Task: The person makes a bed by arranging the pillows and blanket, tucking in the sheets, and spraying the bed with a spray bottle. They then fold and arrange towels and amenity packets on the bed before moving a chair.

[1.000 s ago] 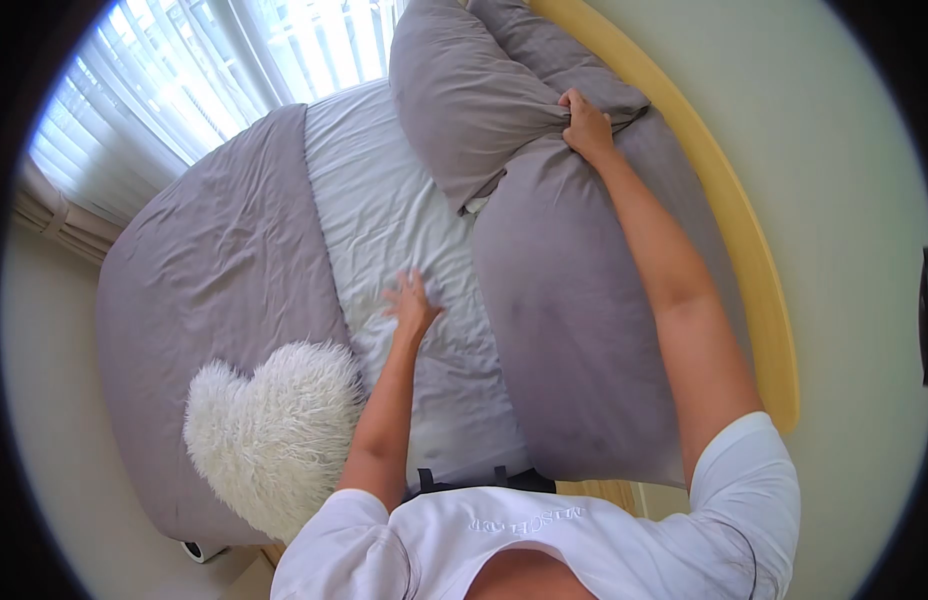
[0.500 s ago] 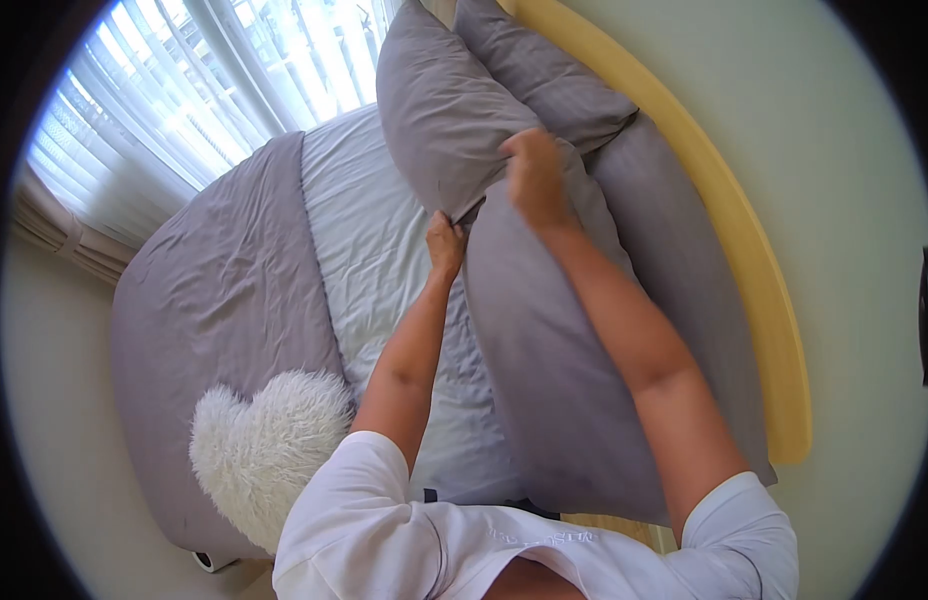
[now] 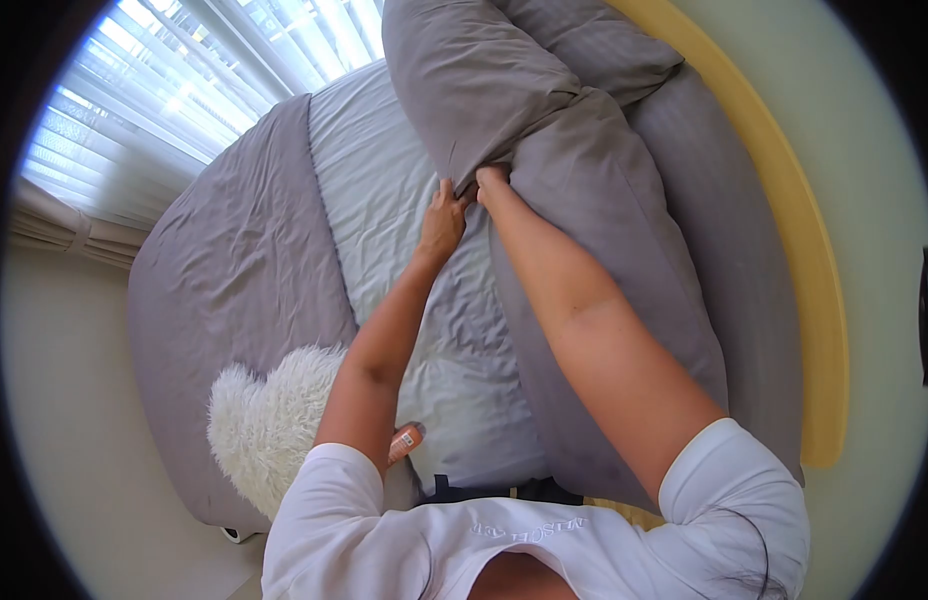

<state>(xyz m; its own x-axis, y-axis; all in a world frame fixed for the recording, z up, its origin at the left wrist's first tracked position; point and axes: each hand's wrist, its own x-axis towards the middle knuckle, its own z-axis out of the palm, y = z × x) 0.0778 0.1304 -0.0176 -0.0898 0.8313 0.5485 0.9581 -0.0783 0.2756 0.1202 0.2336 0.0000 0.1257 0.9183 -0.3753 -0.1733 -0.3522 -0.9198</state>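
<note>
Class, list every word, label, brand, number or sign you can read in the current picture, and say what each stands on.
"MISCH...": raised lettering across the chest of the white shirt; the rest is too faint to read surely.
Label on the orange container: print too small and blurred to read.
No other text can be made out.

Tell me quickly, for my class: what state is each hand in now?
Left hand: at the pillow corner; grip can't be told.
Right hand: beside it, fingers partly hidden; open or closed can't be told.
</note>
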